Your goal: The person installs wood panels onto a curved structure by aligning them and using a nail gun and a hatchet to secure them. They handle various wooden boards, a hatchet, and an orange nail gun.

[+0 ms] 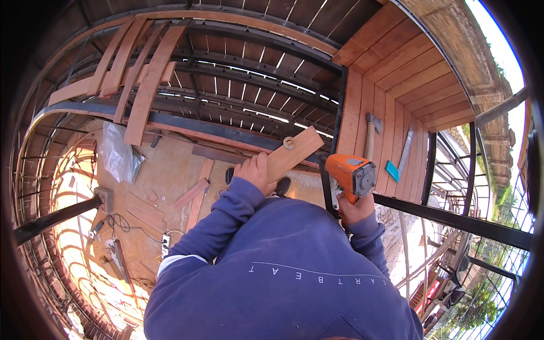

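Observation:
My left hand (pixel 253 171) is closed around the near end of a short wooden board (pixel 300 150), which slants up to the right in front of my body. On the board's upper edge sits a small ring-shaped thing (pixel 289 143), too small to make out. In my right hand (pixel 355 209) is an orange and grey nail gun (pixel 351 173), gripped by its handle. My right fingers are partly hidden behind the tool. The nail gun's nose is beside the black metal frame, close to the board's far end.
A hammer (pixel 370 135) and a saw with a teal handle (pixel 392 170) lie on the planked wooden seat (pixel 385 110). Loose boards (pixel 153 85) rest across the black metal frame (pixel 198 126). On the floor are a plastic bag (pixel 119 153), wood offcuts (pixel 144 209) and a power strip (pixel 165 245).

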`<state>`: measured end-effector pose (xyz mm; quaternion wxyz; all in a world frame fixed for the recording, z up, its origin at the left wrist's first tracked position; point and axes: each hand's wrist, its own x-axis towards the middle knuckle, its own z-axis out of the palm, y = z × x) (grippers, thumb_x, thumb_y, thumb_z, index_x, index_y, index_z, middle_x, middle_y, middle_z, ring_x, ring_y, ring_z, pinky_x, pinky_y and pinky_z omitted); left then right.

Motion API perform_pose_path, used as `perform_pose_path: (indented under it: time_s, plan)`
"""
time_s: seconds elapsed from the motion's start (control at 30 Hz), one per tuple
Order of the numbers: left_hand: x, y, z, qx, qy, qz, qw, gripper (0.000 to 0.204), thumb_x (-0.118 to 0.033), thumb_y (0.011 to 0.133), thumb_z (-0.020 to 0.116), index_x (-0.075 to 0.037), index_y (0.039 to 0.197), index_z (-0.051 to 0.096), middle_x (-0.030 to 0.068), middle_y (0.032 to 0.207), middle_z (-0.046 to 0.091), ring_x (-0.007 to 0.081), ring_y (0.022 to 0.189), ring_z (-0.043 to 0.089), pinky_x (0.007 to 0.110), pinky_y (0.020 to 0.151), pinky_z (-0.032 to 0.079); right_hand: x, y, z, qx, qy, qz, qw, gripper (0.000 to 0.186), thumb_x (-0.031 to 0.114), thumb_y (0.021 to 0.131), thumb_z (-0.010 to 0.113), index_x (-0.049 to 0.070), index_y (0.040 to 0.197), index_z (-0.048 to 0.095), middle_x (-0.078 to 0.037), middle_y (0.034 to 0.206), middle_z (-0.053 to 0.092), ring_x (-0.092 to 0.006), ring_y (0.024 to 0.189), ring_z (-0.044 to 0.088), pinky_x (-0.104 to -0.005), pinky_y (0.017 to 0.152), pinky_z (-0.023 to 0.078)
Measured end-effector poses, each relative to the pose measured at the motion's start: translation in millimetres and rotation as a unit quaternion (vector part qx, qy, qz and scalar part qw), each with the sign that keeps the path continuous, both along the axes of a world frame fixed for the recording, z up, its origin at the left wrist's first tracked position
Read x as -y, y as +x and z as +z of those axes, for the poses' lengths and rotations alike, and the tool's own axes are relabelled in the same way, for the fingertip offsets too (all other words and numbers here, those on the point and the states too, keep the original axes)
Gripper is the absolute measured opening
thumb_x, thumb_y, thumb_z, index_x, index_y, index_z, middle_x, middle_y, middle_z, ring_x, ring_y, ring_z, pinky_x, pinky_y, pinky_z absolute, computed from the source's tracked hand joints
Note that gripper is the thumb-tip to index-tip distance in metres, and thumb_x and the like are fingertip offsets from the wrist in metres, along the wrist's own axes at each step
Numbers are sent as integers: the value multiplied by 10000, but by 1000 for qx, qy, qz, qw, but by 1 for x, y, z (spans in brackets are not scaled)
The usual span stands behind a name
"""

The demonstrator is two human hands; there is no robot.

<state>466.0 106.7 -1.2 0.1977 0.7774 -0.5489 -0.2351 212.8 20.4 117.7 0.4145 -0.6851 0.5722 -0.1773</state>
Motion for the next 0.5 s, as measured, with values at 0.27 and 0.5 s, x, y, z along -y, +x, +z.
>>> perform_pose_path:
  time_s: [0.27,0.5]
  plan:
    - [4,7,-5,-237,-100,-13,966,514,-295,797,720,-1,1195,581,194,1097,660,359,1009,647,401,861,517,-3,11,24,93,23,-28,995,173,39,789,640,-11,953,668,-71,717,653,-142,608,616,-305,587,497]
    - [20,23,-54,-557,69,8,828,325,-275,955,612,23,1070,674,102,870,728,202,814,694,317,786,531,12,16,10,12,9,34,999,180,78,789,660,-12,944,670,-93,724,665,-180,642,636,-328,637,513]
